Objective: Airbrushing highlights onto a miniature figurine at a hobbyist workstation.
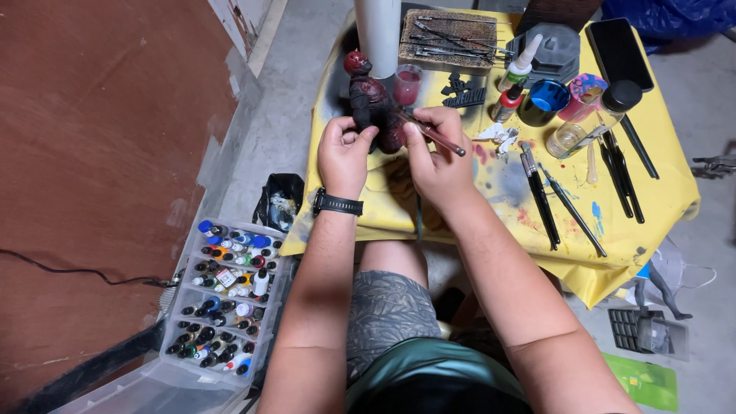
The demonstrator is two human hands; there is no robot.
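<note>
You're painting: left hand [343, 148] gripping dark-red plastic figurine [370, 101], right hand [434, 152] pinching thin brush [432, 133] at 3 o'clock; keep strokes steady.

Arms: both bare from above the elbow down, no sleeves in view.
Left hand [343, 150]: black wristwatch with a ridged strap at the wrist.
Right hand [438, 157]: bare, no rings or bands.
Clothing: grey patterned shorts, dark green glossy shirt hem.
</note>
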